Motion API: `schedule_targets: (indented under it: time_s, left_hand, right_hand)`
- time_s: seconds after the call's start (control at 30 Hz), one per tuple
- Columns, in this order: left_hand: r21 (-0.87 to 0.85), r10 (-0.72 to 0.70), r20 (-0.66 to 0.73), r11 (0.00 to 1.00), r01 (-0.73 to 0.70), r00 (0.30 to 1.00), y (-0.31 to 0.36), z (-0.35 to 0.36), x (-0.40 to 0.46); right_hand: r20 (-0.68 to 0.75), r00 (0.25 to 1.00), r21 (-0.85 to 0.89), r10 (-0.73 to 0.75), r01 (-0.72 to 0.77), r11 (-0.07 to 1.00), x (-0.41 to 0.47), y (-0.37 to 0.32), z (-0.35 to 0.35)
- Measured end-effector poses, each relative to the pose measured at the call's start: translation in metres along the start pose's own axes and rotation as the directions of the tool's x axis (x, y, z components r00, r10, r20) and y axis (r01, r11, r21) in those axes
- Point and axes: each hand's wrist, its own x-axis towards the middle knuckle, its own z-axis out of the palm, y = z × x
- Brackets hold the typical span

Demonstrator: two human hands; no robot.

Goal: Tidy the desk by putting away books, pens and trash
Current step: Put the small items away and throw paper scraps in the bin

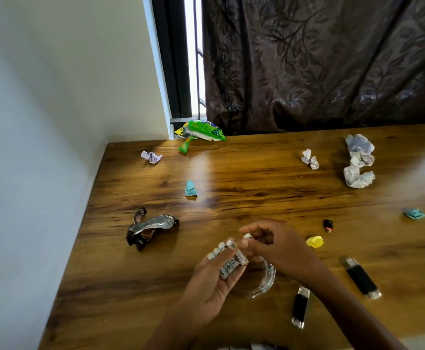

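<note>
Palm-up, left hand [215,279] around white pens [227,258]; right hand [269,242] pinching another.

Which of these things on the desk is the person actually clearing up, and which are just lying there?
Part of the tidying:
white pens bunched in the left hand
one more in the right hand
crumpled paper
green wrapper
foil wrapper

Just lying about:
two black USB sticks
dark curtain

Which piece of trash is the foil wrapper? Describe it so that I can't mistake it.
Start at the desk's left edge, along the white wall. The foil wrapper lies near that edge, left of the left hand. It alone is shiny silver and dark brown; the scraps nearby are teal or pale paper.
</note>
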Motion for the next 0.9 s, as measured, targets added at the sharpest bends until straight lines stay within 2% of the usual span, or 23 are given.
schedule_targets:
  time_s: [0.13,0.27,0.43,0.6,0.77,0.83,0.9]
  left_hand:
    - [0.001,-0.002,-0.046,1.000,0.002,0.999,-0.005,0.001,-0.005]
    - [-0.002,-0.031,-0.076,1.000,0.031,0.997,-0.015,0.003,-0.013]
    - [-0.074,-0.014,-0.092,0.997,0.007,0.996,-0.008,0.004,-0.019]
    - [-0.101,-0.004,-0.098,0.995,-0.006,0.995,-0.003,0.004,-0.019]
    - [-0.077,0.000,-0.086,0.997,-0.007,0.996,-0.008,0.005,-0.019]
    - [-0.086,0.000,-0.078,0.996,-0.007,0.997,-0.010,0.005,-0.019]
    - [-0.099,-0.004,-0.074,0.995,-0.004,0.997,-0.011,0.005,-0.020]
  right_hand:
    - [-0.050,0.999,-0.170,-0.004,-0.005,0.985,-0.013,0.022,-0.005]
    - [0.095,0.986,-0.359,-0.136,0.161,0.920,-0.026,0.035,-0.001]
    - [0.173,0.962,-0.481,-0.210,0.269,0.834,-0.029,0.042,0.007]
    - [0.289,0.933,-0.477,-0.214,0.334,0.813,-0.030,0.044,0.013]
    - [0.360,0.921,-0.478,-0.151,0.321,0.818,-0.023,0.041,0.012]
    - [0.319,0.940,-0.454,-0.121,0.264,0.851,-0.021,0.041,0.010]
    - [0.189,0.977,-0.424,-0.101,0.174,0.889,-0.021,0.037,0.005]
